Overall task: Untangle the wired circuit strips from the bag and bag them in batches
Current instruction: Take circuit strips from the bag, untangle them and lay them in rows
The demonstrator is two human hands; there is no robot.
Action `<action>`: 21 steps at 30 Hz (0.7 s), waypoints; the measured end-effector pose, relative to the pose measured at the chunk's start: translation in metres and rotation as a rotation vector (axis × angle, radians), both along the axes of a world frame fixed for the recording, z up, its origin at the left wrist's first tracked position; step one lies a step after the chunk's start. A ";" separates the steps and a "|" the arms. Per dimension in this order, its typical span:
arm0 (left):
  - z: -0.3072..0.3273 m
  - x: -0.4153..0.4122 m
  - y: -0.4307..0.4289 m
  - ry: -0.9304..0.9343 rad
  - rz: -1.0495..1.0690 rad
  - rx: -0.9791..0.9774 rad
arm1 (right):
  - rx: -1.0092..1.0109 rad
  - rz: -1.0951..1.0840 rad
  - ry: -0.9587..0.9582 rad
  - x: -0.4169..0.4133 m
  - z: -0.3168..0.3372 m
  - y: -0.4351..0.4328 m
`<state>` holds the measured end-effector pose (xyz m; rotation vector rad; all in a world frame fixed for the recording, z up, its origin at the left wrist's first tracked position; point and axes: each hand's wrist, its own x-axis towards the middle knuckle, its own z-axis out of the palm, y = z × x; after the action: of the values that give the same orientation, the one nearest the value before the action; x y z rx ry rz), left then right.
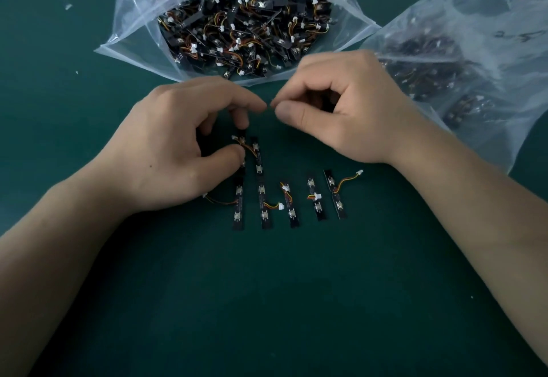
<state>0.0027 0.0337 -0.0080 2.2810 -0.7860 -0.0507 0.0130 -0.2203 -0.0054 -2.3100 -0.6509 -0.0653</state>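
Counting the laid-out strips on the green surface [267, 302]: seven are visible.

- The lower row [292, 207], centre of frame, has five strips. They lie side by side without touching, long axes running roughly up the frame. Each has a short orange-yellow wire and a white connector.
- Two more strips lie just above the row's two leftmost. These are the upper-left strip [241, 138] and the upper-right strip [258, 158].

The left hand [178, 145] pinches the upper-left strip, with a fingertip at its top end and the thumb lower on it, over its wire.

The right hand [341, 115] is above the row and touches none of the seven. Its fingers are curled and the index tip is nearly against the left index tip. Cannot tell whether anything is held inside.

Two clear plastic bags are in view:

- The open bag [133, 35], top centre, has its mouth towards the hands and is packed with a tangled mass [246, 26] of strips, too many to count.
- The second bag [489, 35], right edge, has dark strips blurred behind the plastic.
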 end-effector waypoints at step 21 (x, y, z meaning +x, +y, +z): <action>0.001 0.001 -0.001 0.024 0.019 -0.009 | -0.501 0.049 -0.236 0.006 -0.005 0.009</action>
<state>0.0036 0.0326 -0.0070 2.2747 -0.7506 -0.0656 0.0193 -0.2109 -0.0105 -2.7921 -0.9270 -0.1708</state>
